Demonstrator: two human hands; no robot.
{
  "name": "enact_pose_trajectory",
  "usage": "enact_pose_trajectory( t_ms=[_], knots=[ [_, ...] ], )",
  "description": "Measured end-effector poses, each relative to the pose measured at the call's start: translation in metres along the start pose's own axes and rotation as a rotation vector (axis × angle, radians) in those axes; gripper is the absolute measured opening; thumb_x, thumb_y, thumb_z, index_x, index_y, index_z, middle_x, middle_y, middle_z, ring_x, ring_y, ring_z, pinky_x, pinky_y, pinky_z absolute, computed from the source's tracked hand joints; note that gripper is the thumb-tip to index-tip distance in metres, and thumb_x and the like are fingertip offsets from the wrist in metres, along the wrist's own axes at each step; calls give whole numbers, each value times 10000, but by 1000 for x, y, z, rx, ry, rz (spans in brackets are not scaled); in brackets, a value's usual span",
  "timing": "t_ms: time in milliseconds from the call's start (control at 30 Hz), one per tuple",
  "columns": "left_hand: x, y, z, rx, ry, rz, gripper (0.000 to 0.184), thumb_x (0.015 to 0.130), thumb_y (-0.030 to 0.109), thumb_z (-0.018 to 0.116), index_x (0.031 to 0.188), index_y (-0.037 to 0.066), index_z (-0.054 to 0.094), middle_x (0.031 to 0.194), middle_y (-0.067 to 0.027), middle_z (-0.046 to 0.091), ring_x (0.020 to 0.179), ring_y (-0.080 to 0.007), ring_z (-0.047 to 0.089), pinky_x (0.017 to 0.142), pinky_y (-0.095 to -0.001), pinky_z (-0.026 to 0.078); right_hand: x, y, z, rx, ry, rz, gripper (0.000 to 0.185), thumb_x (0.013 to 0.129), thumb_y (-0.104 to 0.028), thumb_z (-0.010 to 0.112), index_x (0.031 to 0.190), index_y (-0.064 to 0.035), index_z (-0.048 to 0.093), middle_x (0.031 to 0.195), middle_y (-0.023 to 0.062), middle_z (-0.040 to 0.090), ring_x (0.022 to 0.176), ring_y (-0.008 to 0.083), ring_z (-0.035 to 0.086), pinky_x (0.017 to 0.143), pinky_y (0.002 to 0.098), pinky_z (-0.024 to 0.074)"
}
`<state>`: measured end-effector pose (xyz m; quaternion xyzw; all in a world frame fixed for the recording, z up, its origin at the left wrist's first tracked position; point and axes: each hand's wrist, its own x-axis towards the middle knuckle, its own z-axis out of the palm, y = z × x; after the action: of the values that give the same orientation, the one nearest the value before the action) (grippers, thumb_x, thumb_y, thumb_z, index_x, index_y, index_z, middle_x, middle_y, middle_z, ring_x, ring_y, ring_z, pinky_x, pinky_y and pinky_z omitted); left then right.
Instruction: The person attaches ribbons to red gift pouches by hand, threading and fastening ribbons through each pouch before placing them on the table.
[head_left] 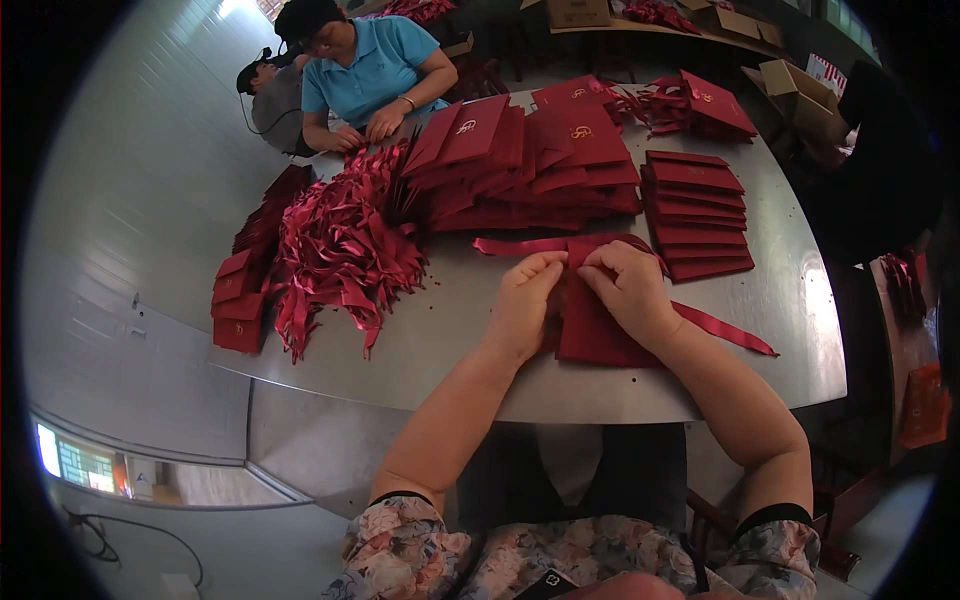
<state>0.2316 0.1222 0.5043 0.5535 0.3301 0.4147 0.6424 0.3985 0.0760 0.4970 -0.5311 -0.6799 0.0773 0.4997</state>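
Floral shirt (pixel 625 550); red bag (pixel 592 335), long axis pointing away; left hand (pixel 522 305), pinching its far left corner; right hand (pixel 638 290), likewise pinching, overlying it.

The right hand (pixel 632 290) hid part of the ribbon (pixel 520 246) and red bag (pixel 598 335); the bottom edge cut off the floral shirt (pixel 590 553).

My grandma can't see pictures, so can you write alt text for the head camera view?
The left hand and right hand pinch near one end of a red packet, with ribbon trailing either side, on a metal table. Nearby are a red ribbon heap and stacked packets; across the table, a co-worker in blue looks down.
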Motion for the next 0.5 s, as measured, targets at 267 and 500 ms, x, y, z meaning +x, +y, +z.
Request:
enact_pose_trajectory(
  t_ms=[267, 500],
  knots=[
    [2, 13, -18, 98, -270, -202, 172, 935, 63, 581, 1087, 4, 635, 884, -10, 673, 738, -104, 620, 647, -237, 496, 5, -23, -22, 415, -296, 547, 140, 815, -83, 733, 900, 13, 677, 798, 105, 670, 762, 178, 650, 692, 313, 504],
    [1, 21, -31, 814, -277, 99, 90, 870, 82, 601, 897, -2, 615, 739, -149, 646, 694, -265, 641, 607, -363, 477, -3, -14, -16, 111, -350, 207, 294, 773, -134, 763, 1018, -6, 664, 878, 161, 685, 813, 288, 675, 742, 360, 524]
  ],
)
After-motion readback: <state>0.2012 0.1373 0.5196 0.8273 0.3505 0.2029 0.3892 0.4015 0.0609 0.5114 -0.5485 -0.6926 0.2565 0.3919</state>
